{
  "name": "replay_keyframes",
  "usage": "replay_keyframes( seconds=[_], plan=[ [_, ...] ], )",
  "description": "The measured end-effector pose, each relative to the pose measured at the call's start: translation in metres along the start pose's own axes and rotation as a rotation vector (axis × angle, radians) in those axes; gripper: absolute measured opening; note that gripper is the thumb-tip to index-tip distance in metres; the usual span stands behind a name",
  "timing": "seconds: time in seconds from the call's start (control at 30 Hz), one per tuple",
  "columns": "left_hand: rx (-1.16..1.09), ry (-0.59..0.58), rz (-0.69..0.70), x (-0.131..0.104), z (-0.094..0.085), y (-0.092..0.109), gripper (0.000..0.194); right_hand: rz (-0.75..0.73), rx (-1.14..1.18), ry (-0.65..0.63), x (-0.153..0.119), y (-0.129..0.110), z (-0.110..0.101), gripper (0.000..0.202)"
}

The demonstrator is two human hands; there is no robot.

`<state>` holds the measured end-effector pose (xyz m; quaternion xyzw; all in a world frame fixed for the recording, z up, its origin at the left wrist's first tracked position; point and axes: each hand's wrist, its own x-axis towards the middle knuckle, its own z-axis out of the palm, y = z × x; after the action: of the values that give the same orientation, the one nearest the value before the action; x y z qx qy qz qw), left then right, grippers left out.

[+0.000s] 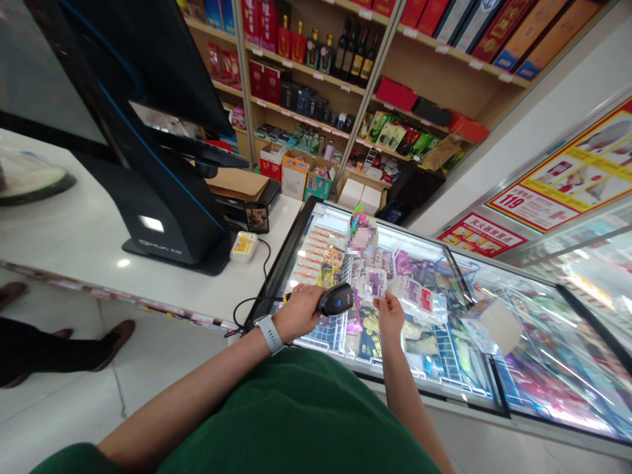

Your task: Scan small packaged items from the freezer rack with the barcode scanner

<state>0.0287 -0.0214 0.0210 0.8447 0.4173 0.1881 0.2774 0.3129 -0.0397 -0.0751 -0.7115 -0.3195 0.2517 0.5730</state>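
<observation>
My left hand [297, 312], with a light watch on the wrist, is wrapped round a black handheld scanner [336, 299] above the near left part of the freezer's glass top. A cable runs leftward from the scanner. Just to the right, my right hand [392, 316] pinches the lower edge of a clear packet [376, 283] with a purple label. Beside it, more clear packets [419, 295] with purple and red labels lie on the glass. Behind them is a colourful package [362, 230], partly blurred out.
A white counter [197, 289] on the left bears a monitor stand [162, 197] and a small yellow-white box [243, 246]. An open carton [496, 326] sits on the freezer at right. Shelves [316, 76] of bottles and boxes stand behind. A person's legs [54, 349] show at far left.
</observation>
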Motion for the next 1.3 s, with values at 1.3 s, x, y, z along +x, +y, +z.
replay_keyframes(
  seconds=[1.3],
  plan=[
    [-0.169,0.099,0.022,-0.009,0.001,-0.009,0.055,0.146,0.171,-0.202,-0.008,-0.006,0.066,0.046]
  ],
)
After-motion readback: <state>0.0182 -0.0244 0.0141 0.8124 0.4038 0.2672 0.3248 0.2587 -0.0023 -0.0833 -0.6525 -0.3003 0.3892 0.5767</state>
